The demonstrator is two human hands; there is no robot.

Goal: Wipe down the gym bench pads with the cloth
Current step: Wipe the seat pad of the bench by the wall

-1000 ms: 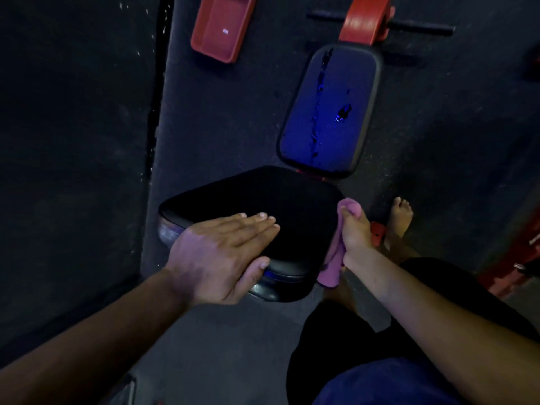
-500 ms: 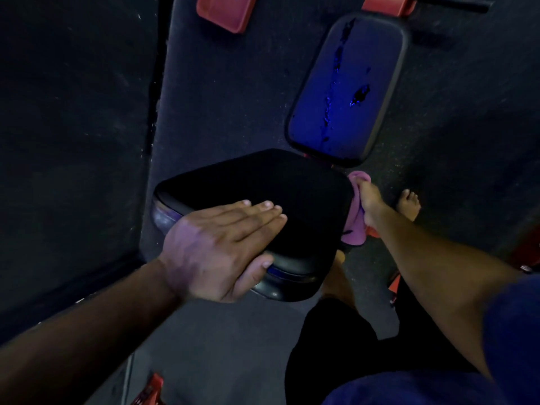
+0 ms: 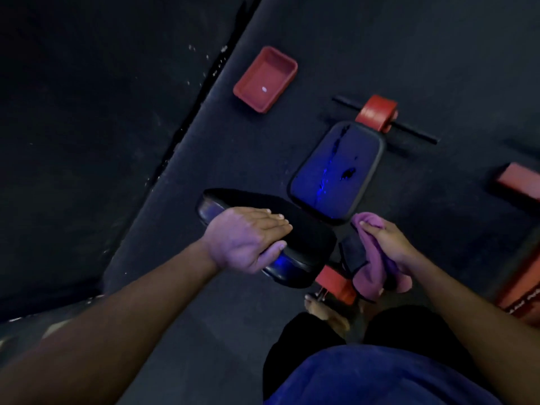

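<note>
Purple cloth [image 3: 377, 258] is bunching in the right hand [image 3: 391, 244], just right of the black seat pad [image 3: 306, 226]; the left hand [image 3: 248, 238] is lying flat, fingers straight, on it. Farther left, a red tray [image 3: 266, 78] is sitting on the floor.

1. I read this place as a gym, dimly lit, seen from above through the head camera
2. A workout bench stands below me, with a black padded seat [image 3: 298, 229] and a worn blue back pad [image 3: 336, 173] whose cover is torn in spots
3. Its frame shows red metal parts: a red bracket on a black crossbar [image 3: 377, 114] at the far end, another red piece [image 3: 336, 283] near my feet
4. The floor [image 3: 263, 159] is dark rubber-like matting with a seam between slabs
5. A red tray [image 3: 265, 78] lies on the matting beside the bench
</note>
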